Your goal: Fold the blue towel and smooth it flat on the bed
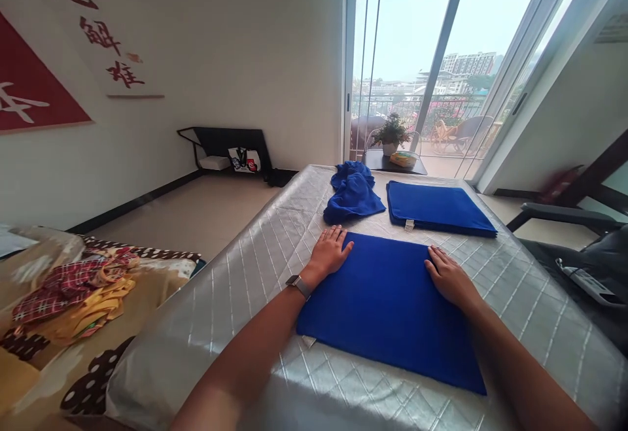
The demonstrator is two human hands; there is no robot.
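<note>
A plain blue towel (392, 307) lies flat and smooth in front of me, a small white tag showing at its near left edge. My left hand (330, 251), with a watch on the wrist, rests on its far left corner, fingers stretched out. On the far right corner lies my right hand (447, 275), its fingers also extended. Beyond them sits a neat stack of folded blue towels (439, 207) with a white tag at the front. To the left of that stack are crumpled blue towels (354, 194) in a loose heap.
Everything blue lies on a mattress in a shiny quilted cover (245, 287). Clothes (73, 287) are piled on a bed at left. A small table (383, 162) with a potted plant (391, 133) stands by the glass door. At right is a black chair (569, 215).
</note>
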